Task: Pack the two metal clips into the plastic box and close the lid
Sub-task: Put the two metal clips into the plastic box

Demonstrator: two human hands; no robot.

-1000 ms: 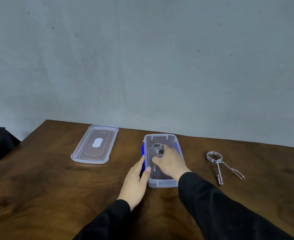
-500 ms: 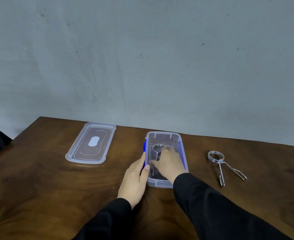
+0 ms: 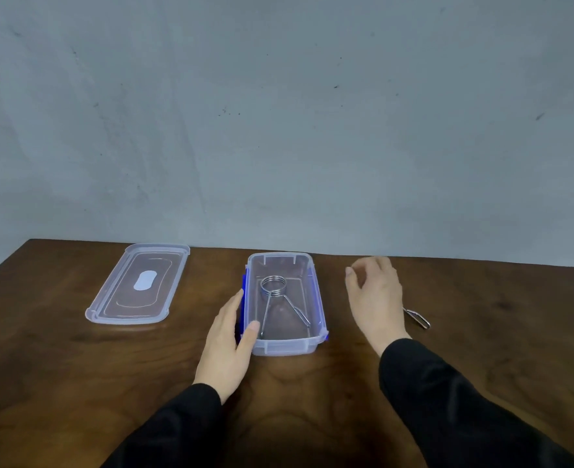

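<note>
Coiled wire clip (image 3: pixel 278 298) in translucent rectangular box (image 3: pixel 287 346); glossy wooden table (image 3: pixel 59 366).

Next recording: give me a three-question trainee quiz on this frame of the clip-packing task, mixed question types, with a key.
1. True or false: the lid is on the plastic box.
2. How many clips lie inside the box?
3. Which hand touches the box? A) left B) right C) both

Key:
1. False; it lies on the table, left of the box.
2. One clip; the second clip is mostly hidden behind the right hand.
3. A, the left hand.
</note>
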